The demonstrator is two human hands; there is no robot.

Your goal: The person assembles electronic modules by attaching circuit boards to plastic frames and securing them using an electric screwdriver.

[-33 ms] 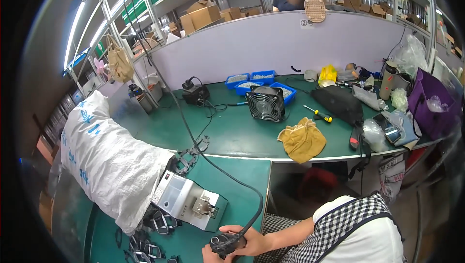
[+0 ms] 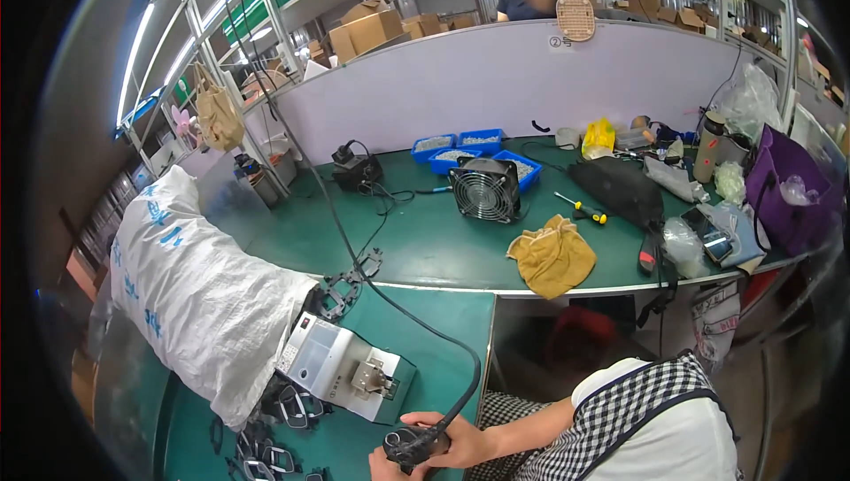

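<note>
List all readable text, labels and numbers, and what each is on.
Locations only, wording not copied:
White sack: blue markings, partly in folds.
Paper label on partition: dark characters.
Grey-white machine: print too small.
Printed bag under bench: unclear.
Black corded device: none legible.

White top [image 2: 679, 452], black-checked apron [image 2: 657, 392], dark edging [image 2: 625, 384]

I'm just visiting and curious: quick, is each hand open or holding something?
Left hand: at the black corded tool, cut off by the picture's edge; its grip cannot be told.
Right hand: closed, holding the black corded tool.
</note>
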